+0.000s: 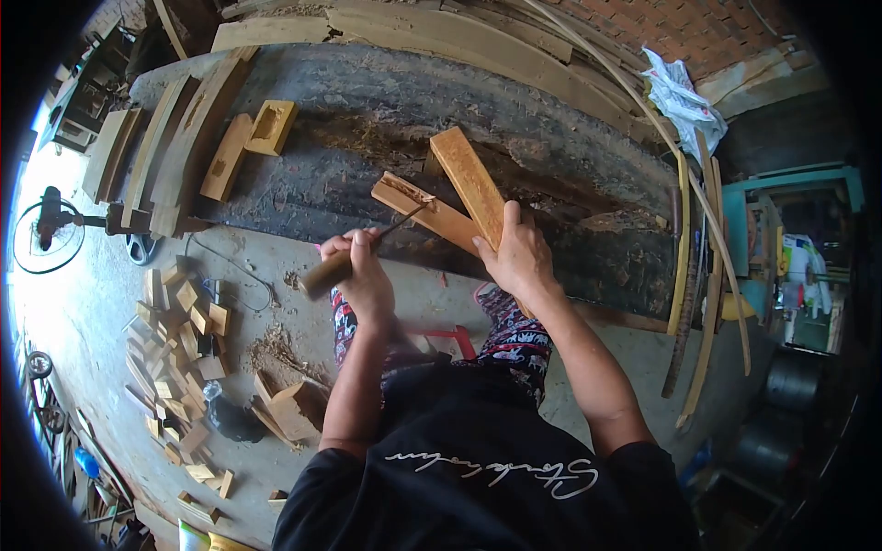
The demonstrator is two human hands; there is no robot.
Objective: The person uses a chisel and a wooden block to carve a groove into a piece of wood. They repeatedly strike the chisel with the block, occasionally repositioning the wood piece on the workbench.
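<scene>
My left hand (361,275) is closed round the wooden handle of a chisel-like tool (328,274). The tool's thin metal shaft reaches up and right, its tip at a rough hollow near the far end of a narrow wooden piece (441,220). My right hand (522,254) grips a thicker wooden block (469,179), which lies slanted across the narrow piece, thumb close to where the two cross. Both pieces rest over the dark, weathered wooden slab (312,193) in front of me.
At the slab's left lie a hollowed block (271,128), a slotted piece (226,158) and several boards (188,138). Many offcuts (188,340) and a dark bag (231,415) lie on the floor. Long strips (684,248) lean at right; a fan (50,230) stands far left.
</scene>
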